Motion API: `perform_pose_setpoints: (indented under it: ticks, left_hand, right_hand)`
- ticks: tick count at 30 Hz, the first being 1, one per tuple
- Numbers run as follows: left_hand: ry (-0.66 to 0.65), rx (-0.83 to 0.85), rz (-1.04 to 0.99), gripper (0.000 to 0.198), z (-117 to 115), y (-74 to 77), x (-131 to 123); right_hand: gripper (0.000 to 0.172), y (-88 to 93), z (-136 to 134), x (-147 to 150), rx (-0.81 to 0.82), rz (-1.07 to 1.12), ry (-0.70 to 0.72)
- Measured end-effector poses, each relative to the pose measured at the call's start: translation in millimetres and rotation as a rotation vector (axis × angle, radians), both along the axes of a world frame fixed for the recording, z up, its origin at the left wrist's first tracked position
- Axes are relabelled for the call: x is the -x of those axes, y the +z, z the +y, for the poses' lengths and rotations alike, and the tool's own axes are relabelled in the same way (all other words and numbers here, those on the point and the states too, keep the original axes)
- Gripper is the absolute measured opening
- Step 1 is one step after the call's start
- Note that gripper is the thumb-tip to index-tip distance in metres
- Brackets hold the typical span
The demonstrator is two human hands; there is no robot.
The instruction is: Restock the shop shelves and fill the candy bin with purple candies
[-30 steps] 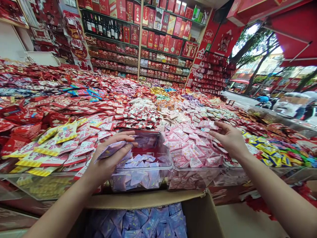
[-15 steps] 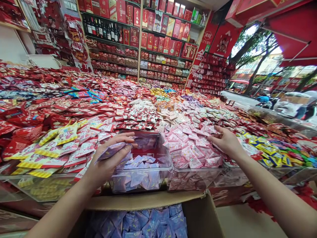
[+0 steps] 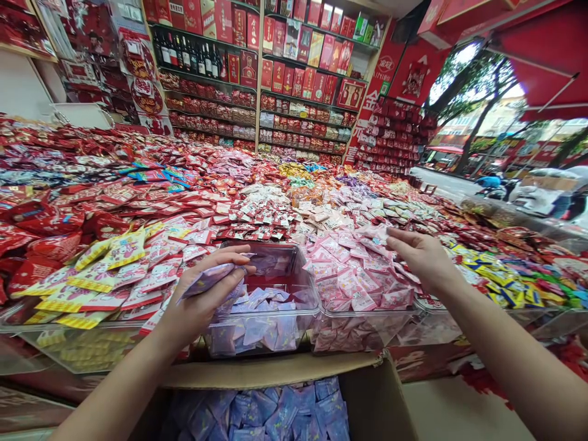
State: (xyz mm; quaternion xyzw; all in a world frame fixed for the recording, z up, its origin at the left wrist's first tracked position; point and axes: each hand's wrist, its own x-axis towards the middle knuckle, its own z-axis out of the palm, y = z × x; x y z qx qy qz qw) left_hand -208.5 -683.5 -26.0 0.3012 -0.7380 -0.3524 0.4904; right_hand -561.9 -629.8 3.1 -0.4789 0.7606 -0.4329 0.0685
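Observation:
My left hand is curled around a few purple candy packets, above the left side of a clear plastic bin. A layer of similar purple packets lies in that bin, with its dark red back part showing. To the right, my right hand reaches over a heap of pink candy packets. Its thumb and fingers are drawn together at the edge of a pale pink packet on top of the heap. Below the bins, an open cardboard box holds many more purple packets.
Yellow-and-white packets are heaped at the left, with red packets beyond. Yellow-and-blue packets lie at the right. Shelves with bottles and red boxes stand behind. A street shows at the right.
My right hand has shifted slightly and its thumb and fingers have come closer together at a pale pink packet. My left hand stays in place with its purple packets.

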Motion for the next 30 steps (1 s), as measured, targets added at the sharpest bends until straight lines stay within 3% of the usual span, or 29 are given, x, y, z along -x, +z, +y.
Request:
perform_pose_setpoints:
  ticks: [4, 9, 12, 15, 20, 24, 28, 30]
  left_hand:
    - [0.002, 0.002, 0.018, 0.015, -0.8, -1.2, -0.2]
    - [-0.009, -0.074, 0.065, 0.016, 1.8, -4.0, 0.1]
    - [-0.061, -0.249, 0.169, 0.023, 2.9, -6.1, 2.8]
    - [-0.112, -0.462, 0.253, 0.032, 1.3, -4.5, 6.7]
    - [-0.259, -0.794, 0.274, 0.038, -2.6, 2.6, 14.0]
    - [-0.266, -0.819, 0.237, 0.035, -4.0, 0.4, 17.9]
    - [-0.258, -0.792, 0.255, 0.036, -5.0, -2.2, 17.4]
    - [-0.26, -0.763, 0.278, 0.042, -5.0, -1.8, 16.1]
  right_hand:
    - [0.048, -1.3, -0.1, -10.1, -0.186, 0.156, 0.062]
    - [0.04, 2.6, 8.1, -7.7, -0.384, 0.318, 0.016]
    - [0.036, 7.3, 13.6, -13.5, -0.319, 0.415, -0.03]
    - [0.03, 13.0, 16.1, -39.9, -0.102, 0.482, 0.094]
    - [0.031, 14.9, -2.4, -122.4, -0.006, 0.225, 0.633]
    - [0.039, 6.3, -32.3, -178.8, 0.024, 0.068, 0.934]
    - [0.017, -4.5, -51.0, -195.4, 0.033, -0.149, 1.007]
    - [0.019, -7.9, -53.3, -193.2, 0.026, -0.409, 0.944]
